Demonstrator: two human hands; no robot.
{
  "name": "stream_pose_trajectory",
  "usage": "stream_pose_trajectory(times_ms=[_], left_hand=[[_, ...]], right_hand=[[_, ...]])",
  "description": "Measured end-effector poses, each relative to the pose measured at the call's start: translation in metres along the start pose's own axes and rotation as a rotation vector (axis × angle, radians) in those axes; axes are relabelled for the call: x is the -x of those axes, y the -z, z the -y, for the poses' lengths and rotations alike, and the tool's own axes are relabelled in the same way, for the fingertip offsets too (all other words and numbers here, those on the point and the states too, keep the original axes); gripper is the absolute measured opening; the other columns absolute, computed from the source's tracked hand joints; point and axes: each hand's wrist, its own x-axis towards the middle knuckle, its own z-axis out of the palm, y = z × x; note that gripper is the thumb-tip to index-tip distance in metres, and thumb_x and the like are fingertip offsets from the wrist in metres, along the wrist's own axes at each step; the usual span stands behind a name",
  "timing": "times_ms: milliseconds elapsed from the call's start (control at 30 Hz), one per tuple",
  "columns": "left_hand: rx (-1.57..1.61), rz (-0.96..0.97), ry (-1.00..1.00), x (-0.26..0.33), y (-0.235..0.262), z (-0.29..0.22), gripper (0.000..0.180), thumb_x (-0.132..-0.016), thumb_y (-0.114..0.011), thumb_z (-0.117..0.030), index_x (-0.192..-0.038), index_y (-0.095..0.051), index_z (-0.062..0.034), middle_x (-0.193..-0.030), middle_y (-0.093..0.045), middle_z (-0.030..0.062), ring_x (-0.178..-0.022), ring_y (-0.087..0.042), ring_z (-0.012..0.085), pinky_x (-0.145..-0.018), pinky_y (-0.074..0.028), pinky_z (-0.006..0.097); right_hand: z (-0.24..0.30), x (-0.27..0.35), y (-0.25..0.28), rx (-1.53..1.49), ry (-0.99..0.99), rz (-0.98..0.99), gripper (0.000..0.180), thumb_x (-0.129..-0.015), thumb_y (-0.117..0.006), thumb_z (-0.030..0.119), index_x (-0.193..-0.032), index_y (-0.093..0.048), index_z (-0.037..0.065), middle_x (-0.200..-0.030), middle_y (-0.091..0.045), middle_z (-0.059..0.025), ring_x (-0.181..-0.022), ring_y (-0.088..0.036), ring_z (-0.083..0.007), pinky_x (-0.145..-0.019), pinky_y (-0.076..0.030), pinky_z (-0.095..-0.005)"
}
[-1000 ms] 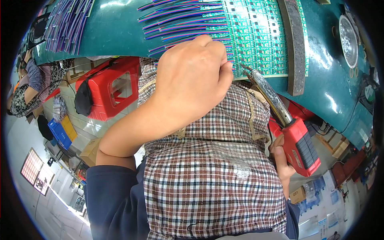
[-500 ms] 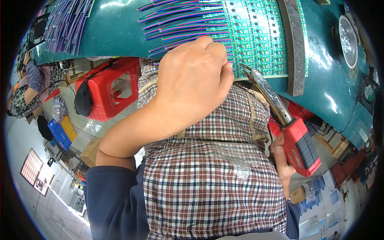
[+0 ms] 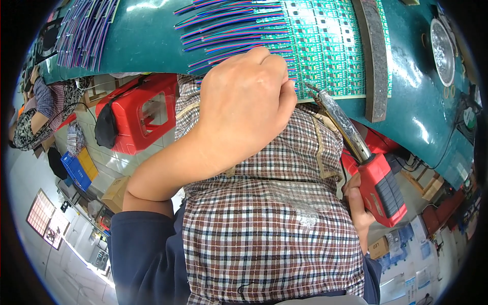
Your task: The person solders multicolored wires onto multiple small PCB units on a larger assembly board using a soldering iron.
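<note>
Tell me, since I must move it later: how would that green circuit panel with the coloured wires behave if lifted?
The green circuit panel looks thin and wide, so it would probably flex or sag. The coloured wires fan loosely off its edge and would likely dangle and snag. Gripping near the left hand might strain those joints.

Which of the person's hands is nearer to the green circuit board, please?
Left. The left hand rests at the green circuit board edge; the right hand sits lower, gripping the red soldering iron.
</note>
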Motion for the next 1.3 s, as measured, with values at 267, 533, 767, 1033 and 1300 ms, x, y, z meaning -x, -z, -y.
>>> stream_pose_trajectory(times_ms=[267, 533, 767, 1033, 1300], left_hand=[[-0.012, 0.013, 0.009, 0.0002, 0.0012, -0.0007, 0.017, -0.079, -0.070, -0.011, -0.070, -0.057, -0.0037, -0.069, -0.059, 0.0072, -0.055, -0.060, 0.0232, -0.051, -0.047, 0.034], [0.025, -0.004, 0.017, 0.0010, 0.0004, 0.0000, 0.018, -0.080, -0.070, -0.012, -0.071, -0.057, -0.0038, -0.068, -0.058, 0.0067, -0.055, -0.060, 0.0223, -0.051, -0.047, 0.033], [0.006, -0.024, -0.009, 0.0012, -0.0005, -0.0002, 0.018, -0.079, -0.071, -0.012, -0.071, -0.057, -0.0044, -0.068, -0.058, 0.0061, -0.055, -0.059, 0.0219, -0.051, -0.045, 0.034], [-0.007, -0.025, -0.017, 0.0016, -0.0012, 0.0009, 0.018, -0.079, -0.072, -0.012, -0.071, -0.057, -0.0049, -0.068, -0.058, 0.0057, -0.055, -0.059, 0.0218, -0.051, -0.045, 0.034], [-0.021, -0.027, -0.028, 0.0024, -0.0009, -0.0002, 0.018, -0.080, -0.072, -0.013, -0.072, -0.057, -0.0055, -0.069, -0.057, 0.0052, -0.057, -0.059, 0.0211, -0.052, -0.045, 0.034]], right_hand=[[0.0014, -0.0011, 0.0010, 0.068, 0.029, 0.037, 0.011, -0.081, -0.059, -0.002, -0.091, -0.058, -0.004, -0.076, -0.055, -0.0080, -0.064, -0.052, -0.0148, -0.060, -0.043, -0.0284], [-0.0042, 0.0006, 0.0014, 0.052, 0.063, 0.066, 0.011, -0.081, -0.056, -0.006, -0.092, -0.056, -0.004, -0.078, -0.054, -0.0095, -0.067, -0.051, -0.0159, -0.060, -0.043, -0.0291], [-0.0005, 0.0017, 0.0006, 0.051, 0.029, 0.075, 0.010, -0.083, -0.056, -0.004, -0.093, -0.055, -0.004, -0.076, -0.053, -0.0092, -0.066, -0.050, -0.0162, -0.060, -0.042, -0.0294], [-0.0028, 0.0053, 0.0046, 0.064, 0.010, 0.047, 0.008, -0.083, -0.058, 0.001, -0.090, -0.057, -0.004, -0.074, -0.054, -0.0093, -0.062, -0.050, -0.0157, -0.058, -0.042, -0.0284], [0.0011, -0.0035, 0.0040, 0.056, 0.057, 0.085, 0.008, -0.080, -0.057, -0.004, -0.087, -0.057, -0.004, -0.073, -0.054, -0.0096, -0.063, -0.050, -0.0161, -0.059, -0.043, -0.0288]])
